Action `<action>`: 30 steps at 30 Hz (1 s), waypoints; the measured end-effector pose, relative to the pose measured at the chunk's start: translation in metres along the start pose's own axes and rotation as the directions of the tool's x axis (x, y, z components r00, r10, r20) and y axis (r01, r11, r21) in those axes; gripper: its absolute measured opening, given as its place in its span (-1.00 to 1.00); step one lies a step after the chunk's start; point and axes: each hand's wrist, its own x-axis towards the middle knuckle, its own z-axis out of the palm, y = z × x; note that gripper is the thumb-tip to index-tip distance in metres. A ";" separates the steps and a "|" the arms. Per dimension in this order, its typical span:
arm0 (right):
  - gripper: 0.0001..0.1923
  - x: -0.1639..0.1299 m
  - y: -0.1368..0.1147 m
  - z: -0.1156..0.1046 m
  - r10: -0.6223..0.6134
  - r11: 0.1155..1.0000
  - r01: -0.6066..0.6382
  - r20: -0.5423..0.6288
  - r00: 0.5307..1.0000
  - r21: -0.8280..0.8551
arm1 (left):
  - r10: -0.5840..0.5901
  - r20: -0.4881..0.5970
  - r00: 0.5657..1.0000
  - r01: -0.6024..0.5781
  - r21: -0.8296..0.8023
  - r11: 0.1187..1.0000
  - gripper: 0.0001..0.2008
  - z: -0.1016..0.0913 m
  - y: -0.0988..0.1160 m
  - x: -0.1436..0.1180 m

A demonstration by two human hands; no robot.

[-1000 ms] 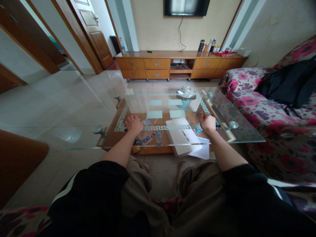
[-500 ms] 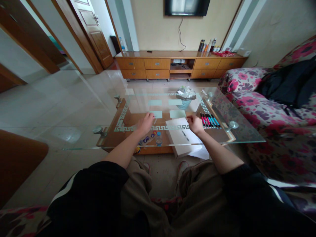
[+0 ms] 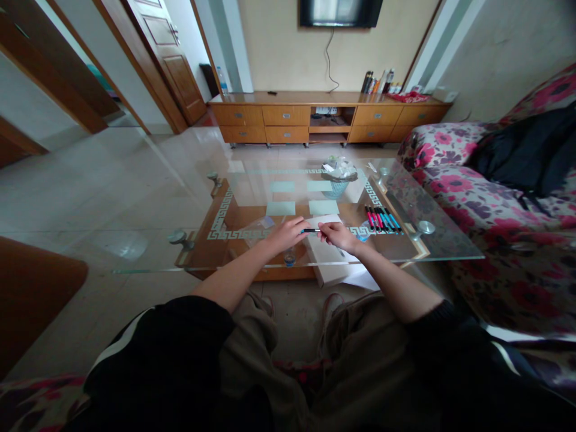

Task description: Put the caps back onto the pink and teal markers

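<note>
While both hands meet over the near-middle of the glass coffee table (image 3: pixel 432 249), they share one thing: a thin pen (image 3: pixel 311 230) with a blue tip, lying roughly level, left to right. Left hand (image 3: pixel 287 234) has fingers curled round the pen's left end, blue tip poking out just left of its fingertips. Right hand (image 3: pixel 338 234) pinches the right end between thumb and fingers. Both are grasping the pen; can't tell whether it's one piece or cap plus barrel, too small. Can't tell either if the hands touch the glass.

Pen sits above the far-left corner of a white box (image 3: pixel 324 259), which shows through the glass on the wooden lower shelf (image 3: pixel 211 237). White paper sheet (image 3: pixel 360 277) sticks out from under the box at the near-right.

Just right of the right hand: row of markers (image 3: pixel 381 219) on the glass, side by side, pink/red at the left, blue/teal at the right, pointing far to near. Near but apart from the hand. Small blue item against the right wrist, unclear what.

Under the left hand, on the shelf: a small blue-capped bottle (image 3: pixel 290 259), partly hidden.

Far side: four pale frosted squares (image 3: pixel 281 208) in the glass, and a basket (image 3: pixel 336 188) full of crumpled litter seen through it.

Room: floral sofa (image 3: pixel 454 174) at right with a dark garment (image 3: pixel 526 156) on it, wooden TV cabinet (image 3: pixel 328 117) on the far wall, TV (image 3: pixel 339 13) above it.
</note>
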 end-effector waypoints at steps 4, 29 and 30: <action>-0.45 -0.002 -0.006 0.002 0.052 0.993 -0.054 0.019 0.998 0.101 | 0.026 -0.026 0.999 -0.026 -0.002 1.000 -0.80 0.001 0.000 0.001; -0.52 -0.005 -0.010 -0.002 0.072 0.971 -0.073 0.013 0.997 0.229 | -0.015 -0.045 0.999 0.014 -0.011 1.000 -0.75 0.000 0.001 0.000; -0.54 -0.005 -0.011 -0.002 0.063 0.973 -0.065 0.013 0.998 0.222 | -0.016 -0.045 0.999 0.015 -0.013 1.000 -0.75 0.000 0.001 0.000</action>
